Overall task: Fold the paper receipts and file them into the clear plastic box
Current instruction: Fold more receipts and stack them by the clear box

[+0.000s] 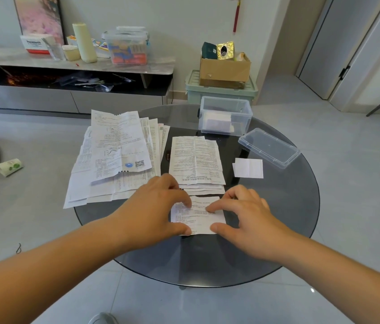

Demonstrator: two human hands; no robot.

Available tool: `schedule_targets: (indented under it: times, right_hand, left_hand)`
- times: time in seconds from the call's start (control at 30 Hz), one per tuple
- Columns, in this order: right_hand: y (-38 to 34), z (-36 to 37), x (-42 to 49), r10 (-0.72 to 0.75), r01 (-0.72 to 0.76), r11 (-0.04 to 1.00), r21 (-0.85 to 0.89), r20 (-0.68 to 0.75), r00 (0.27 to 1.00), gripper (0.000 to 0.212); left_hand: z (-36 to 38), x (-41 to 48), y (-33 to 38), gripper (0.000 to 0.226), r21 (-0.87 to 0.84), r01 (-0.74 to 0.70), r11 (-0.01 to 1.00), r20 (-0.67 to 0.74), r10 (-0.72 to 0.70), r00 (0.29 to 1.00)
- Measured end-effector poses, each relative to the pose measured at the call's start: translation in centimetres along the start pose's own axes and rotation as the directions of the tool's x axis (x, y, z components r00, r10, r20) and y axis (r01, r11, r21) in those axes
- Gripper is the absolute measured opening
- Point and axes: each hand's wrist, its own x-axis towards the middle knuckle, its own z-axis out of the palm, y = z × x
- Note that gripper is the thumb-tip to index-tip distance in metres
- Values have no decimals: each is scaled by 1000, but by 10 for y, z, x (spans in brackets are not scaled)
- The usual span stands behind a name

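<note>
Paper receipt (pixel 198 216), one, folded, pinched between left hand (pixel 154 206), right hand (pixel 247 213); two stacks (pixel 119 155) (pixel 196 160) beyond.

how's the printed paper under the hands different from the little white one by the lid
The printed paper receipt shows lines of text; the small white folded paper shows a blank face. The left hand and right hand both hold the printed receipt with their fingers; the small white paper lies untouched beside the clear plastic lid. Both lie flat on the round dark glass table.
</note>
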Motion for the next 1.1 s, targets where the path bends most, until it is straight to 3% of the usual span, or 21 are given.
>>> schedule_targets:
  times: [0.2, 0.5, 0.8, 1.0, 1.1]
  right_hand:
    - [1, -5, 1, -22, 17, 996, 92, 54, 998, 31]
    - [-7, -11, -1, 110, -73, 944, 322, -99, 989, 23]
    - [-12, -7, 2, 218, -184, 813, 553, 6, 976, 51]
    - [-10, -13, 3, 143, -139, 828, 543, 35, 989, 17]
    - [-7, -15, 4, 130, -139, 821, 553, 56, 990, 10]
  left_hand:
    - [3, 3, 3, 53, 1, -53, 999, 99, 52, 994]
    - [11, 2, 16, 62, -5, 8, 1000, 94, -8, 995]
    - [17, 2, 21, 78, 6, 53, 999, 23, -53, 998]
    - [10, 5, 18, 57, -325, 68, 943, -128, -115, 985]
    - [6, 8, 17, 53, -482, 46, 875, -113, -114, 987]
